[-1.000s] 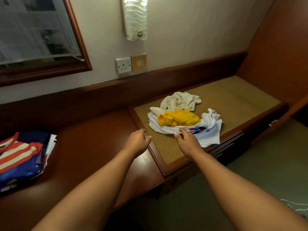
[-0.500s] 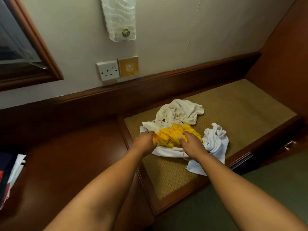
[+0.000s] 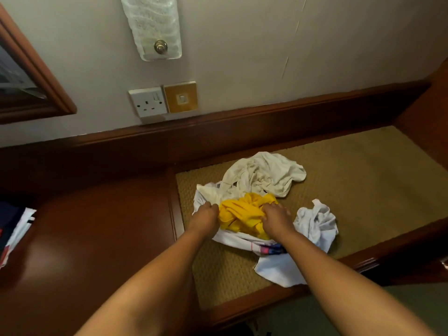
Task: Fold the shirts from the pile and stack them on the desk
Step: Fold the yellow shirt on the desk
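Observation:
A crumpled yellow shirt lies on top of a loose pile on the woven mat. Under it spreads a white shirt with a coloured print, and a cream shirt is bunched behind. My left hand grips the yellow shirt's left edge with curled fingers. On the shirt's right side, my right hand digs its curled fingers into the cloth. At the far left edge, a stack of folded shirts sits on the polished wooden desk, mostly cut off by the frame.
A raised wooden ledge runs along the wall behind desk and mat. Above it are a white socket, a gold switch plate and a wall lamp. A mirror frame hangs at left. Green carpet lies at lower right.
Both hands moved forward from the pile's near edge onto the yellow shirt and closed on it. The view shifted right and nearer, so the folded stack slid almost out at left.

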Action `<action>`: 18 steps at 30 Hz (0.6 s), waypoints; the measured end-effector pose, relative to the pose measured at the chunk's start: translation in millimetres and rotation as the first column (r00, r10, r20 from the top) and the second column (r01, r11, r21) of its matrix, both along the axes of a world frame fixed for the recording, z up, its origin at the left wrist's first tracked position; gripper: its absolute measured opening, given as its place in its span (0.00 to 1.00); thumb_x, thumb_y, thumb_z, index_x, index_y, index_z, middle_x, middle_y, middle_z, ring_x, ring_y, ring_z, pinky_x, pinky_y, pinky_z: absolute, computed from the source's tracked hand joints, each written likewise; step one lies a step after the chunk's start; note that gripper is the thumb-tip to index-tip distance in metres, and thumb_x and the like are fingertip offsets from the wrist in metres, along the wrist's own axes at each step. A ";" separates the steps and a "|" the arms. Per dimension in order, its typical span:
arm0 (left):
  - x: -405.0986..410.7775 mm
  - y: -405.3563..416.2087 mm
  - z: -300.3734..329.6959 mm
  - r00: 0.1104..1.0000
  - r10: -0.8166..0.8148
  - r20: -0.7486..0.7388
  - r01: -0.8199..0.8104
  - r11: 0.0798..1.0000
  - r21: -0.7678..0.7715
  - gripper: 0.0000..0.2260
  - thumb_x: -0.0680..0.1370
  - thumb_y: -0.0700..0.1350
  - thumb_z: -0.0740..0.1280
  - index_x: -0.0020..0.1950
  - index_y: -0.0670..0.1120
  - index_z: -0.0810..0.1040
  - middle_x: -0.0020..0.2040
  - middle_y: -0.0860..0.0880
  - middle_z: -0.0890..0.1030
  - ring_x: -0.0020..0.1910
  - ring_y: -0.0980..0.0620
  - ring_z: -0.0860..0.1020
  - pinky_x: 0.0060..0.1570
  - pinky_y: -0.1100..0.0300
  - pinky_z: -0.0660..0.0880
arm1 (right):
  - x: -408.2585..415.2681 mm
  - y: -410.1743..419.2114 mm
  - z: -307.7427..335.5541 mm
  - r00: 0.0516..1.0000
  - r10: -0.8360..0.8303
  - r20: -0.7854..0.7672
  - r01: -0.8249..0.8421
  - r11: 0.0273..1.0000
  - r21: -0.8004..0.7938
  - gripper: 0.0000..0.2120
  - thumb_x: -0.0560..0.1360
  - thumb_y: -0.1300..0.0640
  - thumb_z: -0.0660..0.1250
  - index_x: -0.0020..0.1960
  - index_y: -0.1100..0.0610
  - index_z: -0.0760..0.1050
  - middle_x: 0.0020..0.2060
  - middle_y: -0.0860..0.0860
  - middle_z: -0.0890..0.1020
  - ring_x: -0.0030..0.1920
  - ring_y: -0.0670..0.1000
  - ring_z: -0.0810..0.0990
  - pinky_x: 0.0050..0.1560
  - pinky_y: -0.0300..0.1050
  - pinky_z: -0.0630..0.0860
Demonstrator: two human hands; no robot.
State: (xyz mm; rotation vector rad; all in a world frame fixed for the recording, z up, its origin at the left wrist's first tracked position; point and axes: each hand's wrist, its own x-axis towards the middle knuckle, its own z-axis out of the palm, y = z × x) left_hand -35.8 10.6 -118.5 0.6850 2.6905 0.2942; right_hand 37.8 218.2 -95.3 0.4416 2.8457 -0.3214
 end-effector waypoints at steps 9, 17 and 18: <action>16.5 42.1 14.1 0.979 0.174 0.109 -0.186 0.976 0.111 0.16 0.74 0.50 0.67 0.61 0.48 0.73 0.55 0.43 0.79 0.57 0.41 0.76 0.50 0.51 0.74 | -13.5 35.6 64.9 0.983 0.052 -0.178 -0.137 0.852 -0.505 0.03 0.80 0.59 0.60 0.47 0.56 0.67 0.41 0.52 0.74 0.44 0.54 0.74 0.40 0.47 0.67; -11.1 42.7 122.2 0.928 0.359 -0.097 -0.271 0.831 0.486 0.08 0.73 0.39 0.67 0.52 0.43 0.76 0.48 0.44 0.73 0.47 0.43 0.74 0.40 0.57 0.64 | -36.0 72.2 155.9 0.925 0.035 -0.379 -0.225 0.854 -0.470 0.07 0.74 0.64 0.65 0.49 0.56 0.74 0.43 0.52 0.77 0.46 0.53 0.76 0.44 0.45 0.69; -15.9 40.1 141.7 0.919 0.371 -0.133 -0.259 0.823 0.505 0.08 0.73 0.38 0.66 0.52 0.43 0.77 0.48 0.44 0.73 0.47 0.42 0.74 0.40 0.58 0.64 | -40.0 76.5 170.9 0.920 0.045 -0.390 -0.232 0.864 -0.447 0.09 0.72 0.66 0.65 0.50 0.56 0.76 0.43 0.52 0.78 0.46 0.53 0.76 0.43 0.44 0.69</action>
